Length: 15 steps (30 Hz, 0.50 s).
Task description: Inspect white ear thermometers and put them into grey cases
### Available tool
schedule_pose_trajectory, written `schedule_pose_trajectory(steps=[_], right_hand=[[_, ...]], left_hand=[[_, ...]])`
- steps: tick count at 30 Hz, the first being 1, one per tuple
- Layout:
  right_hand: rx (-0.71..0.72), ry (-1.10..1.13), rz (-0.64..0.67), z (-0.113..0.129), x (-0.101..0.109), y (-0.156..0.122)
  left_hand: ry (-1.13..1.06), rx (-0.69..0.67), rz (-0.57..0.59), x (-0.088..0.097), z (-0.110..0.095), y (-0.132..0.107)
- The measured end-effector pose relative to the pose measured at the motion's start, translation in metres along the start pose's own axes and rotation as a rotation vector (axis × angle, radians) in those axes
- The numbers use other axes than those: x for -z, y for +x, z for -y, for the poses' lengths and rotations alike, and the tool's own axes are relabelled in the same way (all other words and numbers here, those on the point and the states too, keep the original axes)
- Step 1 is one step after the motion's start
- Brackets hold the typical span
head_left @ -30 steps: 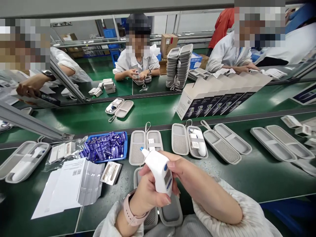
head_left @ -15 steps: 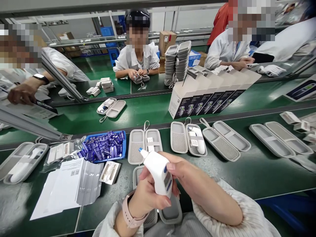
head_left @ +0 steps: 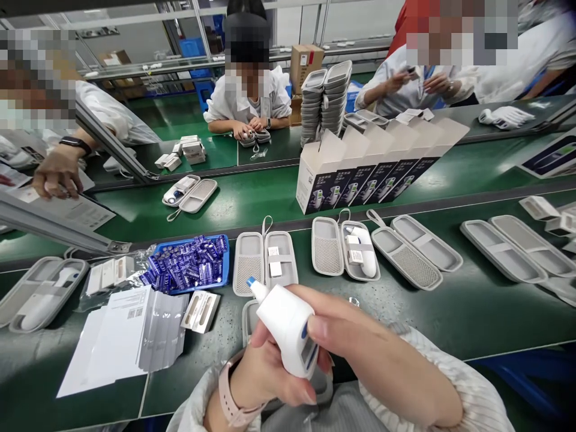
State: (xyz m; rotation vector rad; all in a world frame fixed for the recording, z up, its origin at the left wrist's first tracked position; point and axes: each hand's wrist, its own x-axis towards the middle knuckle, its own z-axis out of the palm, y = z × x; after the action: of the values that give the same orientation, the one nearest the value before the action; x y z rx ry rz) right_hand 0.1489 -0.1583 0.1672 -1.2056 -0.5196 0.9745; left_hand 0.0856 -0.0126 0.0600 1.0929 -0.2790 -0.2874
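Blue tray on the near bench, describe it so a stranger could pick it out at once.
Start at the green assembly bench nearest the wearer. Left of an open grey case sits a shallow blue tray, just beyond the white paper sheets. It alone is heaped with small blue-wrapped packs.

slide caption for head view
Left hand and right hand hold a white thermometer over an open grey case, near a blue battery tray.

A pink watch strap [head_left: 234,399] and white striped, gathered sleeves [head_left: 481,396] are worn.
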Motion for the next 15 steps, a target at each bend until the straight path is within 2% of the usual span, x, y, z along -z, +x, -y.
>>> schedule_pose_trajectory(steps=[3, 7, 15], right_hand=[[-0.002, -0.003, -0.009, 0.000, 0.000, -0.001], [-0.016, 0.016, 0.011, 0.001, 0.000, -0.003], [-0.041, 0.005, -0.003, 0.003, 0.000, -0.006]], left_hand=[[0.026, 0.019, 0.033, 0.005, 0.010, -0.004], [0.053, 0.059, 0.019, 0.006, 0.019, -0.008], [0.082, 0.093, -0.007, 0.000, 0.009, -0.003]])
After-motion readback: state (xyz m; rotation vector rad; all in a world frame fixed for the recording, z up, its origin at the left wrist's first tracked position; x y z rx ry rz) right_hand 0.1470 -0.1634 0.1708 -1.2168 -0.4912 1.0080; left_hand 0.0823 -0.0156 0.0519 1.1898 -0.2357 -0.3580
